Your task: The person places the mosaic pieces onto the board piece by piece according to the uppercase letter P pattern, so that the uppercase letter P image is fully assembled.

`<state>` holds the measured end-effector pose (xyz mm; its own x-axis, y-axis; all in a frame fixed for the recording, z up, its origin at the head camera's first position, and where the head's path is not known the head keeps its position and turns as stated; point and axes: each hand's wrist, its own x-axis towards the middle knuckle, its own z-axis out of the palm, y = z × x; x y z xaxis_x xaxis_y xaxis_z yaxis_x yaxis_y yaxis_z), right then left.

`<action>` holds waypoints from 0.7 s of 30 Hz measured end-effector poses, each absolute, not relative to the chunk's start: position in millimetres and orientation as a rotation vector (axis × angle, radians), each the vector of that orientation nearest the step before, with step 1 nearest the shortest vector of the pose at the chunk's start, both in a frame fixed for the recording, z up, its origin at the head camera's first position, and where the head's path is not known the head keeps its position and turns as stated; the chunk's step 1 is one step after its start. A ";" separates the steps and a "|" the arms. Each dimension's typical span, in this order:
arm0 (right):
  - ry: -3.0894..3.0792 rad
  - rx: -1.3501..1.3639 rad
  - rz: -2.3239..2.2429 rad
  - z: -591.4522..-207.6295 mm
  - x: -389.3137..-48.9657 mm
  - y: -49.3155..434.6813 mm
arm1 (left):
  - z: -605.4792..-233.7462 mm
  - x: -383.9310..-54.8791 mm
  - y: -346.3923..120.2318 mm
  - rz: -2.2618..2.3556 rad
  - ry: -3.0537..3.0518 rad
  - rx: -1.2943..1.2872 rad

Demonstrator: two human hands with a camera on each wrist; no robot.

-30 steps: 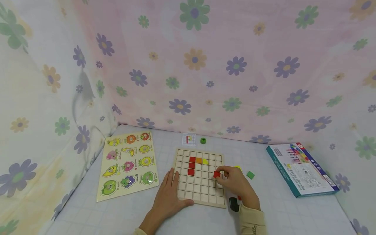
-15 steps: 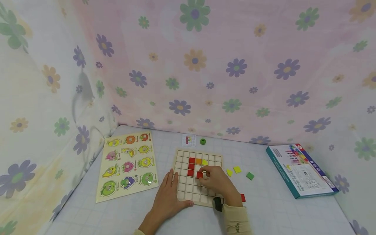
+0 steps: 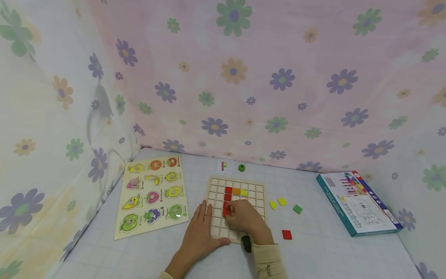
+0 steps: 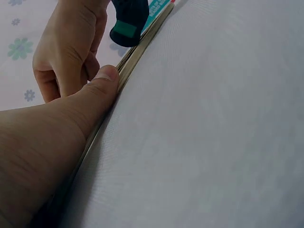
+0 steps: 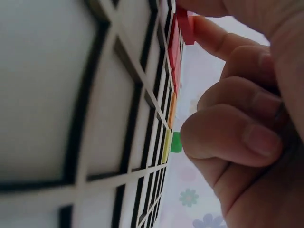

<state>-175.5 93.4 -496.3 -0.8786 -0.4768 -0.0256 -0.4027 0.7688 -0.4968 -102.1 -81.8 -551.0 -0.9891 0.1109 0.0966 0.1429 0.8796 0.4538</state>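
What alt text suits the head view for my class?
A right hand pinches a red tile over a gridded wooden board, while the left hand rests at its near left corner. Loose tiles lie right of the board; a fruit puzzle lies left.

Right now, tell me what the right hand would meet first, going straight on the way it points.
Most likely the left hand, at the left edge of the grid board. If the right hand travels low, its pinched red tile may catch on the board first; depth is unclear.

From above, the head view looks down, forward; close up, the left-wrist view sights along, the right-wrist across, one shared pale wooden gridded board [image 3: 256, 195].
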 end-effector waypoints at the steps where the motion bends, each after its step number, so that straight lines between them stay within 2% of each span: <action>1: 2.812 -0.712 -0.739 -496.7 -175.2 93.2 | -550.6 -102.1 -81.7 -0.724 -2.982 -0.201; 21: 2.809 -0.661 -0.750 -501.5 -174.8 90.9 | -548.2 -102.2 -81.1 -0.706 -2.997 -0.200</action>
<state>-174.8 90.9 -501.5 -0.8896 -0.4550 -0.0390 -0.3750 0.7767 -0.5061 -102.2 -81.1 -548.2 -0.9901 0.1130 0.0837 0.1385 0.8870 0.4405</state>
